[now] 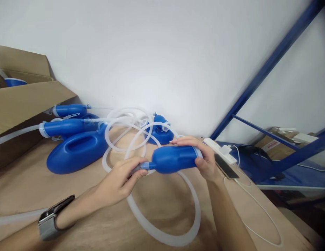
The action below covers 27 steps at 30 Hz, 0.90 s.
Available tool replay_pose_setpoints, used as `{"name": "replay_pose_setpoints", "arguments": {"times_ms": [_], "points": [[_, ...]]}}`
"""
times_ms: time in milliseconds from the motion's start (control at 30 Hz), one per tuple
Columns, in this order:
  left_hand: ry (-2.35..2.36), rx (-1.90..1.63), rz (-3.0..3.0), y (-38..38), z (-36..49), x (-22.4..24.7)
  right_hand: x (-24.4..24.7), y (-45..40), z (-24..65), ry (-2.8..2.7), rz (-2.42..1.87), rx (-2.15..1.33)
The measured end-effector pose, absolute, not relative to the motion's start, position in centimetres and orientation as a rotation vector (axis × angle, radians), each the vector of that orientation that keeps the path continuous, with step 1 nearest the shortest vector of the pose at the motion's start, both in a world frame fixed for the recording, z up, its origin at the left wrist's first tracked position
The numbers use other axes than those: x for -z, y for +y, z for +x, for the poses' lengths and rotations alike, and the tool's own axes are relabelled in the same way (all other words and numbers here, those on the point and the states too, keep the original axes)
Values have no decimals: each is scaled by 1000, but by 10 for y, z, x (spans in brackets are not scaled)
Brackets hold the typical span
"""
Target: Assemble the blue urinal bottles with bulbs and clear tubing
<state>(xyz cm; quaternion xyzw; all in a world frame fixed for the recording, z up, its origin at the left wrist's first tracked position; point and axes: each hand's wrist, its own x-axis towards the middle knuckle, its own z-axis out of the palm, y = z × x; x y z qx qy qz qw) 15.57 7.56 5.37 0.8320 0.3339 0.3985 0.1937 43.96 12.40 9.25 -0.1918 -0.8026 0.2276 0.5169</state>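
Note:
A blue plastic bottle-shaped piece (172, 159) is held level above the table between both hands. My right hand (204, 157) wraps its wide right end, where a whitish rim shows. At the narrow left end, my left hand (129, 176) pinches the neck and the end of a translucent hose (137, 170); the fingers partly hide the joint. Loops of translucent tubing (175, 240) lie below and behind the held piece. To the left rests a blue container with a handle slot (78, 151), with similar blue pieces (64, 128) lying behind it.
An open cardboard box (26, 101) stands at the left. Another blue container (159, 130) sits against the wall. At right are a white power strip (222, 151), a phone (226, 166) and its white cable, beside a blue metal frame (267, 66).

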Motion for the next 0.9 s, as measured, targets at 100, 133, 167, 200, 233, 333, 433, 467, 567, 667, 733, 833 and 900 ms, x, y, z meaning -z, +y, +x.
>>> {"name": "replay_pose_setpoints", "arguments": {"times_ms": [100, 133, 167, 200, 233, 333, 433, 467, 567, 667, 733, 833, 900], "points": [[883, -999, 2386, 75, 155, -54, -82, 127, 428, -1750, -390, -591], [869, -980, 2407, 74, 155, -55, -80, 126, 424, -1720, -404, -594], [866, -982, 2430, 74, 155, -55, -79, 123, 420, -1704, -437, -588], [875, -1002, 2452, 74, 155, -56, -80, 120, 417, -1686, -482, -579], [897, -1034, 2473, 73, 155, -56, -81, 116, 415, -1658, -528, -571], [981, -1187, 2563, 68, 155, -55, -85, 105, 409, -1597, -616, -582], [1035, -1304, 2749, 61, 155, -54, -88, 98, 406, -1609, -643, -654], [1052, -1333, 2819, 58, 156, -54, -89, 97, 406, -1612, -651, -679], [1132, -1384, 2986, 54, 156, -56, -90, 92, 405, -1631, -710, -739], [1248, -1400, 3062, 57, 155, -55, -93, 89, 406, -1658, -853, -765], [1279, -1441, 3089, 63, 155, -48, -95, 90, 408, -1663, -952, -763], [1326, -1443, 3045, 70, 159, -34, -97, 101, 415, -1685, -1030, -789], [1329, -1362, 2911, 74, 163, -29, -97, 110, 421, -1709, -1039, -843]]}}
